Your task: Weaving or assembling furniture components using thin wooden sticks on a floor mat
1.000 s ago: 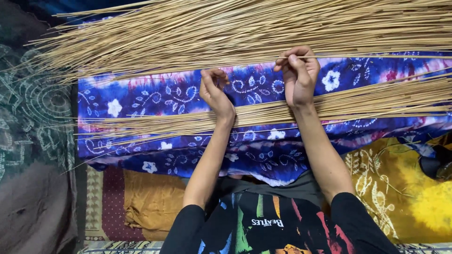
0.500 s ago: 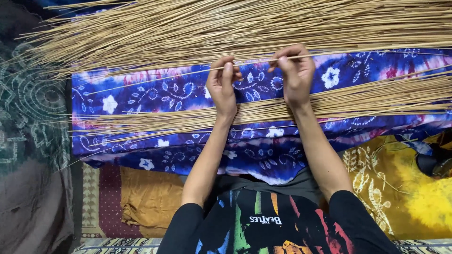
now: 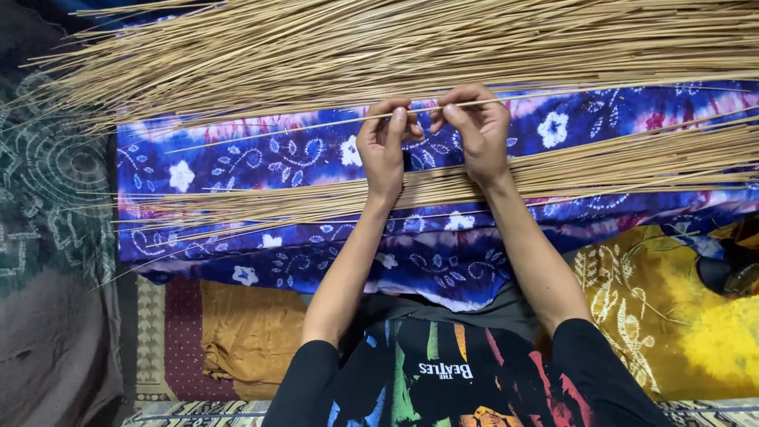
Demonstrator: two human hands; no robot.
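Both hands have drawn together since a moment ago. A big pile of thin sticks (image 3: 411, 47) lies beyond them, a thinner bundle (image 3: 601, 162) under my wrists, on blue flowered cloth (image 3: 237, 166). My left hand (image 3: 385, 142) and right hand (image 3: 474, 130) pinch one single stick (image 3: 316, 126) between fingertips.

Bare blue cloth (image 3: 261, 158) lies open between 2 stick piles (image 3: 395, 39).

Left hand (image 3: 385, 146) and right hand (image 3: 477, 130) pinch one thin stick (image 3: 316, 125) above blue floral cloth (image 3: 261, 158)
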